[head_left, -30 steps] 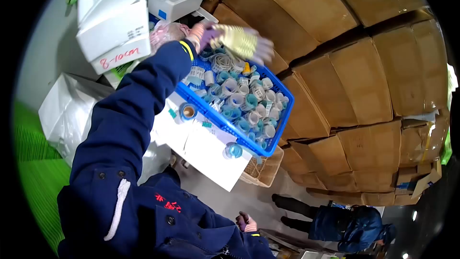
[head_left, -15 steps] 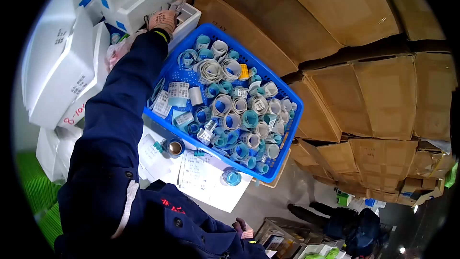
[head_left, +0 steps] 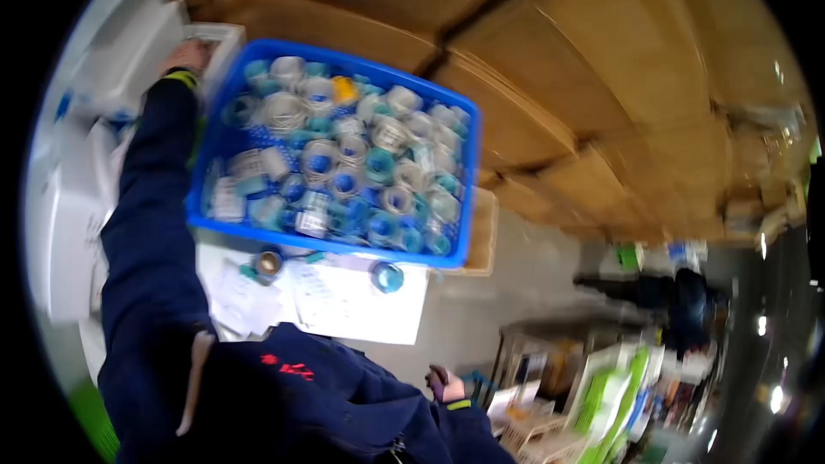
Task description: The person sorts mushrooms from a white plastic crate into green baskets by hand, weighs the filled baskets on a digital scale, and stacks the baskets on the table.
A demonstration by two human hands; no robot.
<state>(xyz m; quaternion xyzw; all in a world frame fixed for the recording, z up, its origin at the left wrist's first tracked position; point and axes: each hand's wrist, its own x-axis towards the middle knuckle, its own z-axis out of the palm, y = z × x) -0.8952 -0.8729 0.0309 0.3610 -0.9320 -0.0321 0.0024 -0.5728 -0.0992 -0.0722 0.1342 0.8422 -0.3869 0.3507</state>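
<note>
My left hand [head_left: 189, 56], in a pinkish glove, reaches to a white foam box [head_left: 225, 34] at the upper left; its fingers are blurred and partly hidden. Right of it lies a blue basket [head_left: 335, 239] full of rolled clear, white and teal strips [head_left: 284, 112], some with printed labels, and one yellow roll [head_left: 345, 90]. Near the bottom centre my right hand [head_left: 445, 384], gloved in pink and purple, hangs beside the jacket, fingers curled and nothing visible in them. Below the basket, a brown-cored roll [head_left: 268, 263] and a teal roll [head_left: 388, 276] rest on written papers [head_left: 326, 296].
Stacked cardboard boxes [head_left: 550, 60] fill the back and right. White foam boxes [head_left: 73, 232] stand at the left. A wicker basket [head_left: 481, 232] shows behind the blue one. Another person [head_left: 687, 309] is farther off at the right, beyond crates [head_left: 533, 438] and green-and-white goods [head_left: 610, 387].
My left hand has moved from the blue basket's far edge to the foam box at the upper left; the pale yellow glove seen beside it earlier is out of sight. The view has turned right.
</note>
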